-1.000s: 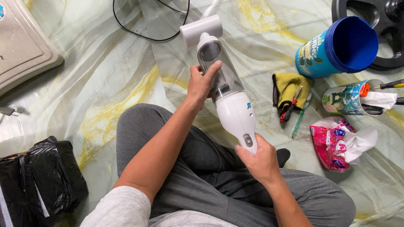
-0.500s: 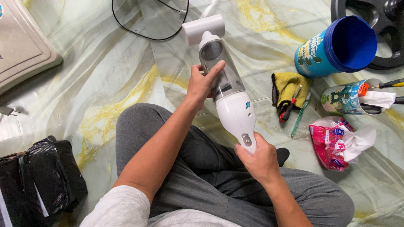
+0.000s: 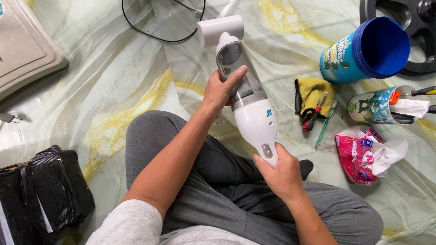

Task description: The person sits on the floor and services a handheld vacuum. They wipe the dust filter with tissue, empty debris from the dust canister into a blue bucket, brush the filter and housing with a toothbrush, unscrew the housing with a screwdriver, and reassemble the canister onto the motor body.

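Observation:
I hold a white handheld vacuum cleaner point(image 3: 254, 115) over my lap, its flat nozzle head pointing away from me. My left hand point(image 3: 221, 89) wraps around its clear grey dust cup. Its white handle end, just below the grey button, sits in the grip of my right hand point(image 3: 281, 174). I sit cross-legged in grey trousers on a marble-patterned floor point(image 3: 113, 104).
To the right lie a blue canister point(image 3: 368, 50) on its side, a yellow cloth point(image 3: 313, 93) with a red screwdriver point(image 3: 314, 115), a tool-filled cup point(image 3: 379, 106) and a pink tissue pack point(image 3: 363, 152). A black cable point(image 3: 154, 36) loops ahead; a black bag point(image 3: 50, 190) sits at left.
The vacuum has shifted slightly toward the right and nearer to me. Both hands keep the same grip.

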Action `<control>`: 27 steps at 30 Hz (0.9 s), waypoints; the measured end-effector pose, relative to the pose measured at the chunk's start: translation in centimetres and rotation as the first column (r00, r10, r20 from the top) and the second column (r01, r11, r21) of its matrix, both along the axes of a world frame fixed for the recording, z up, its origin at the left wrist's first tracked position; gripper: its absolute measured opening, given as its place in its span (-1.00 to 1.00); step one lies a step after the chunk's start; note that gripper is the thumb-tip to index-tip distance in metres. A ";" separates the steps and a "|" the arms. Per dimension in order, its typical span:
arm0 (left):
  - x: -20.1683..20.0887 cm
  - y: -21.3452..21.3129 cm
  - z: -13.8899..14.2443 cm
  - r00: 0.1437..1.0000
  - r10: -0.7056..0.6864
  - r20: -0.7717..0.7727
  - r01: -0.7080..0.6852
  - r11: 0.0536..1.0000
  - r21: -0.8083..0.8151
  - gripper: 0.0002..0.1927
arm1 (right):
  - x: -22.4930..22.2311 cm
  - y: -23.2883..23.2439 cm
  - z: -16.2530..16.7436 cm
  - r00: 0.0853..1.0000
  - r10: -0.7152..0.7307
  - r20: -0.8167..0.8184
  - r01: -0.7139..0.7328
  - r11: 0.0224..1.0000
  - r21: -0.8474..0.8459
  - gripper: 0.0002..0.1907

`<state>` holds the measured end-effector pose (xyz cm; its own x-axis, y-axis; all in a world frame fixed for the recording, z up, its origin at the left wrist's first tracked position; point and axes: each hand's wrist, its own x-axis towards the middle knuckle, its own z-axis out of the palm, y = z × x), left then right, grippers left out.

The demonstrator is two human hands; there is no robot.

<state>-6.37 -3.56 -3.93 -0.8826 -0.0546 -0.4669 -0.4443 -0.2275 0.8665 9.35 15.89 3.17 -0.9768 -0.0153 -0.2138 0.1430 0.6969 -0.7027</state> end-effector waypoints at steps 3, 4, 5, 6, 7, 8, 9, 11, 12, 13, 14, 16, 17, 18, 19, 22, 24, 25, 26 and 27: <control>0.0 0.1 0.1 1.000 0.003 -0.014 -0.004 1.000 -0.009 -0.12 | 0.0 0.0 0.2 1.000 -0.001 0.006 0.001 1.000 0.019 -0.67; 0.1 0.2 0.0 1.000 0.009 -0.011 -0.009 1.000 -0.011 -0.13 | 0.0 0.0 0.2 1.000 0.000 -0.004 0.000 1.000 0.021 -0.67; 0.1 0.2 -0.1 1.000 0.014 -0.008 -0.014 1.000 -0.015 -0.13 | 0.0 -0.1 0.2 1.000 0.000 -0.014 0.000 1.000 0.021 -0.67; 0.1 0.3 -0.3 1.000 0.019 -0.005 -0.019 1.000 -0.017 -0.14 | 0.0 -0.1 0.1 1.000 0.000 -0.011 0.000 1.000 0.011 -0.67; 0.2 0.5 -0.5 0.998 0.050 -0.038 -0.051 0.998 -0.039 -0.15 | 0.0 -0.2 0.1 1.000 0.000 -0.008 0.000 1.000 0.003 -0.68; 0.2 0.7 -0.7 0.994 0.079 -0.072 -0.084 0.995 -0.061 -0.16 | 0.0 -0.3 0.0 1.000 0.000 -0.007 0.000 1.000 -0.007 -0.69; 0.3 1.0 -1.0 0.989 0.107 -0.106 -0.116 0.990 -0.081 -0.16 | 0.1 -0.5 -0.1 1.000 0.003 -0.007 -0.003 1.000 -0.002 -0.69; 0.3 1.6 -1.4 0.983 0.165 -0.080 -0.160 0.985 0.067 -0.18 | 0.1 -0.8 -0.2 1.000 0.009 -0.005 -0.009 1.000 0.008 -0.69; 0.4 1.8 -1.6 0.979 0.192 -0.066 -0.181 0.973 0.140 -0.18 | 0.0 -0.9 -0.2 1.000 0.010 0.001 -0.010 1.000 0.010 -0.69; 0.5 1.9 -1.8 0.977 0.201 -0.076 -0.187 0.969 0.161 -0.19 | -0.2 -1.0 -0.3 1.000 0.012 0.010 -0.012 1.000 0.011 -0.69; 0.6 1.8 -2.0 0.974 0.208 -0.089 -0.190 0.965 0.179 -0.20 | -0.3 -1.3 -0.3 1.000 0.012 0.017 -0.012 1.000 0.010 -0.69; 0.6 2.0 -2.1 0.969 0.222 -0.108 -0.196 0.957 0.213 -0.21 | -0.5 -1.4 -0.2 0.999 0.013 0.032 -0.013 1.000 0.009 -0.70; 0.7 1.8 -2.2 0.967 0.227 -0.114 -0.199 0.956 0.217 -0.22 | -0.5 -1.6 -0.3 0.999 0.013 0.042 -0.013 1.000 0.004 -0.70; 0.7 1.9 -2.2 0.964 0.234 -0.122 -0.203 0.953 0.226 -0.22 | -0.7 -1.5 -0.2 0.999 0.008 0.051 -0.008 1.000 -0.003 -0.70; 0.6 1.8 -2.2 0.966 0.236 -0.111 -0.207 0.953 0.220 -0.22 | -0.9 -1.5 -0.1 0.998 0.004 0.062 -0.004 1.000 -0.012 -0.69; 0.6 1.7 -2.1 0.966 0.242 -0.094 -0.218 0.952 0.214 -0.23 | -1.1 -1.5 -0.1 0.995 0.001 0.100 0.004 0.999 -0.041 -0.68; 0.6 1.7 -2.1 0.961 0.256 -0.105 -0.228 0.947 0.227 -0.24 | -1.1 -1.4 -0.2 0.994 0.009 0.105 -0.002 0.998 -0.061 -0.68; 0.6 1.7 -2.1 0.964 0.247 -0.097 -0.218 0.946 0.239 -0.24 | -1.2 -1.3 -0.3 0.995 0.018 0.095 -0.011 0.997 -0.071 -0.68; 0.6 1.6 -2.1 0.967 0.238 -0.089 -0.209 0.946 0.249 -0.25 | -1.2 -1.3 -0.4 0.996 0.028 0.085 -0.021 0.996 -0.083 -0.68; 0.6 1.6 -2.1 0.970 0.228 -0.082 -0.201 0.945 0.259 -0.25 | -1.3 -1.3 -0.5 0.994 0.026 0.105 -0.015 0.995 -0.101 -0.68</control>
<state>-5.73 -2.01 -6.07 -0.9089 -0.1436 -0.3915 -0.2674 -0.5196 0.8115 8.06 14.60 2.63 -0.9481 -0.0615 -0.3121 0.2066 0.6271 -0.7510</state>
